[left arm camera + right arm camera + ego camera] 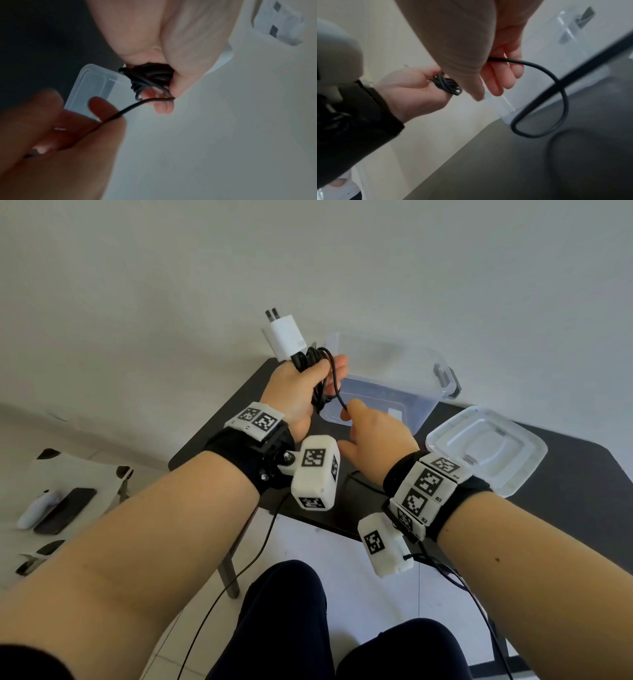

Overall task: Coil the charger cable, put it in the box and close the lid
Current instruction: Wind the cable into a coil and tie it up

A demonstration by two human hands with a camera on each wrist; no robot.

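My left hand is raised over the table's far left corner and grips a bundle of black charger cable coils. The white plug sticks up above that fist. A strand runs down from the coil to my right hand, which pinches it between thumb and fingers. In the right wrist view a loose cable loop hangs beyond the fingertips. The left wrist view shows the coil clamped in the left hand. The clear plastic box stands open just behind both hands. Its lid lies flat to the right.
The dark table carries the box and lid, and its near edge crosses under my wrists. A low white stool at left holds a phone and a white remote. Thin sensor wires hang from the wrist units over my knees.
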